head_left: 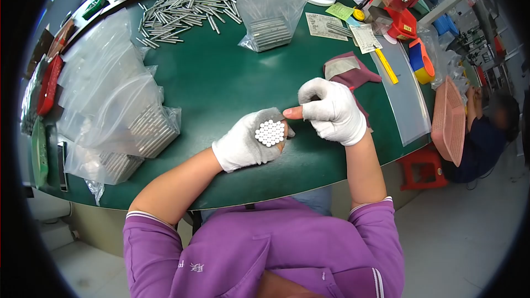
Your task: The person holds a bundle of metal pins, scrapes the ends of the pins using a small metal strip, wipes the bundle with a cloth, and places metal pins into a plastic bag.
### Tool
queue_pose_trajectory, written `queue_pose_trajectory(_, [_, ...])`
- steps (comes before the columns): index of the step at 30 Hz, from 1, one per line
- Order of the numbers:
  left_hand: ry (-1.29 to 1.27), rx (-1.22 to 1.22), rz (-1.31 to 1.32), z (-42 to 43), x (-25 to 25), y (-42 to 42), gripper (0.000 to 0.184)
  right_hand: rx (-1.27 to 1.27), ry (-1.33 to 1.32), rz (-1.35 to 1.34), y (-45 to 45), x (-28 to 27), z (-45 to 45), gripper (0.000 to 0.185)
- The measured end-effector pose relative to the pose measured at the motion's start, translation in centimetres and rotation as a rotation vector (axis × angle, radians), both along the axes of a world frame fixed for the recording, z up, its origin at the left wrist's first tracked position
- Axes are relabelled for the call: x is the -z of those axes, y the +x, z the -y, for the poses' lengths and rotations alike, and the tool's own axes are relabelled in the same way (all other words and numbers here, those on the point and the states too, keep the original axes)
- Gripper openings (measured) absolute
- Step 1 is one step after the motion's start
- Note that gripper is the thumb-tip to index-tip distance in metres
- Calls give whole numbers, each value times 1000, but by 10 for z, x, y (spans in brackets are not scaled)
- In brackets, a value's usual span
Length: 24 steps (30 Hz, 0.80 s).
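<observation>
My left hand [243,142], in a white glove with grey on it, is wrapped round a bundle of metal pins [270,133]. Their round, bright ends face up towards me in a tight cluster. My right hand [334,111], also gloved in white, is just to the right. One bare digit of it points left, close to the upper edge of the bundle; whether it touches is hard to tell. The other fingers are bent, with a gap by the bare digit, and I see nothing held in them.
Loose metal pins [190,5] lie piled at the back of the green table [210,77]. Bagged pins stand in a clear bag [270,16] and in plastic bags [121,116] on the left. Right are a maroon cloth [353,72], yellow cutter [386,66] and pink basket [448,121]. Another person sits far right.
</observation>
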<state>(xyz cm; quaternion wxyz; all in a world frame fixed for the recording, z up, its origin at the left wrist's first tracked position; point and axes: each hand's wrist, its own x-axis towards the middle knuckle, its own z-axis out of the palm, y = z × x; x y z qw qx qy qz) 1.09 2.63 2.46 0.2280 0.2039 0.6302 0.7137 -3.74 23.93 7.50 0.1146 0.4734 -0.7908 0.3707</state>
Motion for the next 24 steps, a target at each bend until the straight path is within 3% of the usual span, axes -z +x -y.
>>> queue_pose_trajectory(3, [-24,-50,-60,-2,-2,0,31,-123,-4,-81,9,2,19,42])
queue_pose_trajectory(6, [4,-67,-48,-5,-7,1,29,-97,16,-71,7,1,18,43])
queue_pose_trajectory(7, [-99,-10,-66,0,-7,0,32,-80,-22,-15,2,4,11,44])
queue_pose_trajectory(10, [22,-52,-22,-3,4,2,32,-6,-6,-16,1,4,5,44])
queue_pose_trajectory(15, [-54,-64,-214,-3,1,0,32,-131,22,-83,9,-1,28,43])
queue_pose_trajectory(16, [-144,-50,-215,-1,-5,0,33,-90,4,-47,6,0,22,44])
queue_pose_trajectory(19, [-76,-11,-109,-1,5,-1,34,30,28,-59,-1,5,10,46])
queue_pose_trajectory(24, [-48,-41,-248,-1,8,-2,33,-111,-5,-61,8,3,29,44])
